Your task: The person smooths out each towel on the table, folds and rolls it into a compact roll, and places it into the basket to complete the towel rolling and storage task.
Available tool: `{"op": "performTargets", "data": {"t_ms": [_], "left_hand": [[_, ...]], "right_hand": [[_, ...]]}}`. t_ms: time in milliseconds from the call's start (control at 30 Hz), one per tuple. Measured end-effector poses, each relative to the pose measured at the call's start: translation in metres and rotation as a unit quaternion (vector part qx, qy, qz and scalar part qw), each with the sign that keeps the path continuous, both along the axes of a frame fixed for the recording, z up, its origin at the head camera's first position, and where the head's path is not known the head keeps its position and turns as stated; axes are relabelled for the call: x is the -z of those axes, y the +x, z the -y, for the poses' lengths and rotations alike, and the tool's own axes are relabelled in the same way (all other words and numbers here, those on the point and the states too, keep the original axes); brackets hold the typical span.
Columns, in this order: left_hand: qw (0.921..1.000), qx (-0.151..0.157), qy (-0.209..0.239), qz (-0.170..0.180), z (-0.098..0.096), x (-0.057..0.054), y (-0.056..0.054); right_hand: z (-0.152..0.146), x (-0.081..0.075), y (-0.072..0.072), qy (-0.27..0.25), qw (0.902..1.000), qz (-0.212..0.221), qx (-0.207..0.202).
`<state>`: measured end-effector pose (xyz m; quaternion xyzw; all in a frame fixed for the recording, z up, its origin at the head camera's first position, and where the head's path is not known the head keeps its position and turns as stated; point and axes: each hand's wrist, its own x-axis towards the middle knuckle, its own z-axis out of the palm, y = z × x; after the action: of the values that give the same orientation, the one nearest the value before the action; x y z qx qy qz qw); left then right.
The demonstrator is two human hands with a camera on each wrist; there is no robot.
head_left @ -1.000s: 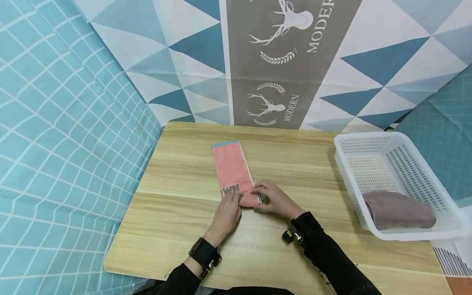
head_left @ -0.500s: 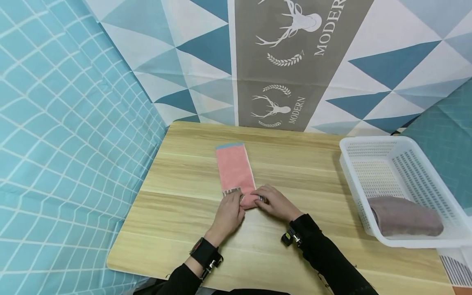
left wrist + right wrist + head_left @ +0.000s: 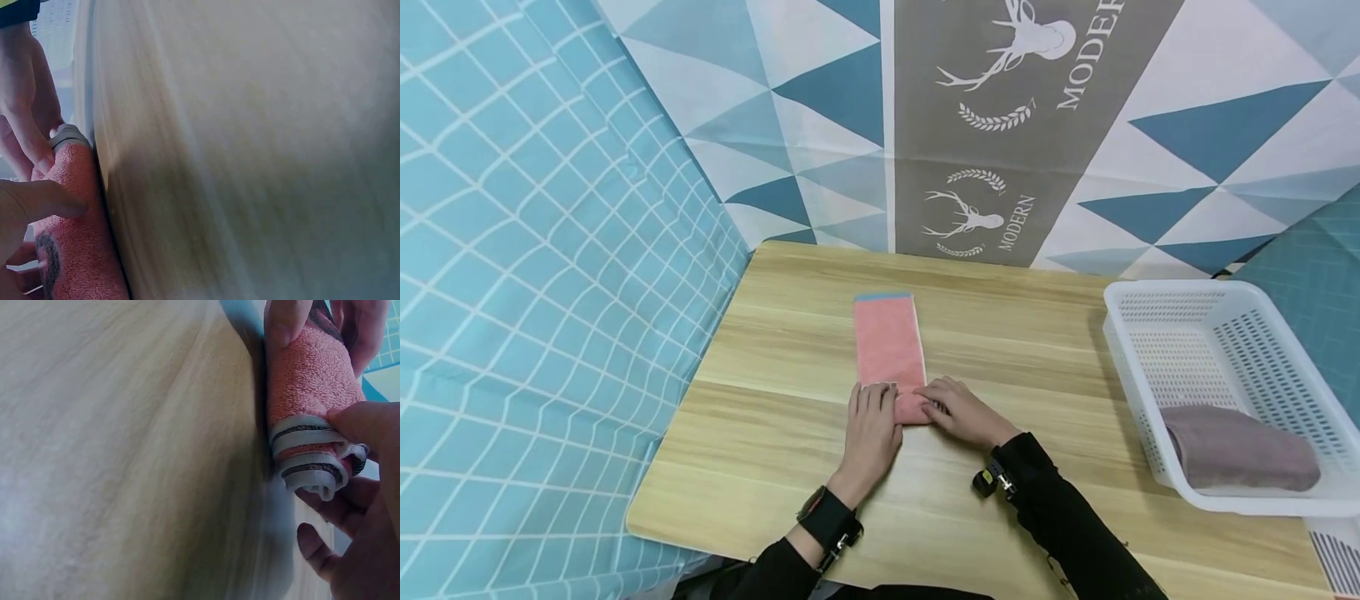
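A pink towel [image 3: 888, 337] with a blue far edge lies lengthwise on the table, its near end rolled up. My left hand [image 3: 870, 435] grips the left part of the roll, fingers over the far side and thumb on the near side, as the towel [image 3: 80, 244] in the left wrist view shows. At the roll's right end, my right hand [image 3: 970, 414] holds it between thumb and fingers. The right wrist view shows layered grey-and-white edges at the end of the rolled towel [image 3: 306, 456].
A white perforated basket [image 3: 1123, 400] stands on the right side of the wooden table [image 3: 760, 467], with a rolled mauve-grey towel [image 3: 1243, 450] inside. Patterned cloths hang behind the table and along its left.
Both hands have rolled the near end further, covering the grey lettering that showed earlier. The left hand's fingers have spread over the roll. The head view has shifted slightly.
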<state>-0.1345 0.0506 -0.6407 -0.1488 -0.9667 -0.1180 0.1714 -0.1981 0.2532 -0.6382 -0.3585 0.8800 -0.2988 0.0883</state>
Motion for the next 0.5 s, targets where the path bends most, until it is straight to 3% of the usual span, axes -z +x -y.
{"op": "performTargets", "data": {"t_ms": [300, 400, 500], "left_hand": [[0.9991, 0.031, 0.002, -0.029, 0.003, -0.002, 0.002], [0.9988, 0.038, -0.011, -0.030, 0.004, -0.001, 0.002], [0.9986, 0.041, -0.019, -0.029, 0.006, 0.001, 0.000]], "right_hand": [[0.010, 0.007, -0.004, 0.024, 0.9996, 0.011, 0.010], [0.012, 0.009, -0.004, 0.022, 0.9991, 0.026, 0.025], [0.013, 0.009, -0.004, 0.007, 0.9991, 0.015, 0.038]]}}
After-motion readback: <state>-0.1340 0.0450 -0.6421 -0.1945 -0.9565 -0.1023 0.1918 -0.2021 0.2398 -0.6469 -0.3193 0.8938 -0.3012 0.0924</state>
